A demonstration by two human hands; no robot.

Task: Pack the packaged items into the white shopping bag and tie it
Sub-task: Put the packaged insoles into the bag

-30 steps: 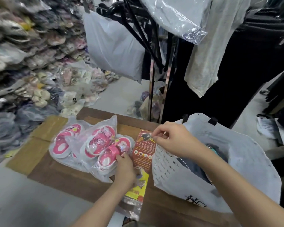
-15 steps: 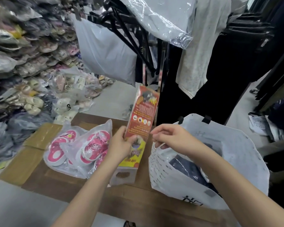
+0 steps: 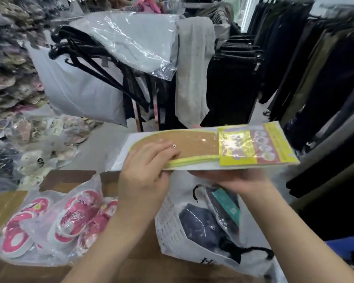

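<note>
A flat clear packet of brown, yellow-edged insoles (image 3: 194, 145) with a yellow and red card is held level above the white shopping bag (image 3: 168, 227). My left hand (image 3: 145, 170) grips the packet's left end from above. My right hand (image 3: 233, 178) supports it from below. The bag stands open on brown cardboard (image 3: 143, 268) and holds dark packaged clothing (image 3: 198, 225) and a packet with a teal label (image 3: 227, 207). Two clear packets of pink children's shoes (image 3: 55, 223) lie on the cardboard to the left of the bag.
A black clothes rack (image 3: 135, 94) with plastic-covered garments stands right behind the cardboard. Dark clothes (image 3: 307, 64) hang on the right. Piles of bagged shoes (image 3: 12, 94) fill the left side and the floor.
My left hand lifted the packet off the cardboard, turned it from upright to flat, its insole side up, and brought it over the bag. My right hand left the bag's rim and went under the packet.
</note>
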